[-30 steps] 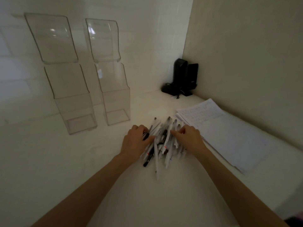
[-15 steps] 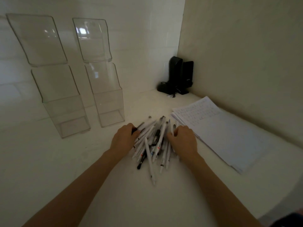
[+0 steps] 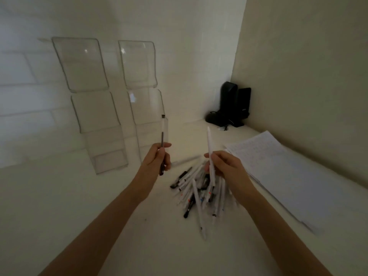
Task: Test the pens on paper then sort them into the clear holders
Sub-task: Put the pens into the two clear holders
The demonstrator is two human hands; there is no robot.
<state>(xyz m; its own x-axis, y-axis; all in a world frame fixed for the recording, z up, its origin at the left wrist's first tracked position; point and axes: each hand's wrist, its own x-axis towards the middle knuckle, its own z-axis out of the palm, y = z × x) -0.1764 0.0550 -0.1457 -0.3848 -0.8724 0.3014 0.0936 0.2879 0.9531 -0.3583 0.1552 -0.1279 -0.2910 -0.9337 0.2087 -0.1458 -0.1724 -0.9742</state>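
A heap of pens [image 3: 199, 194], mostly white with some black, lies on the white desk. Above its left edge my left hand [image 3: 156, 159] grips a clear pen with a dark core [image 3: 162, 132], held upright. My right hand [image 3: 224, 166] holds a white pen [image 3: 209, 144] upright over the heap. Two clear tiered holders lean against the back wall: the left holder [image 3: 95, 116] and the right holder [image 3: 144, 108]. Both look empty. A stack of paper [image 3: 284, 176] with handwriting near its top lies to the right of the heap.
Two black speakers [image 3: 233, 105] with a cable stand in the back corner. A beige wall runs along the right side behind the paper. The white desk [image 3: 59, 206] stretches to the left and toward me.
Both hands were down in the heap of pens. Each has risen with one pen, held upright above the desk. The camera view has tilted downward.
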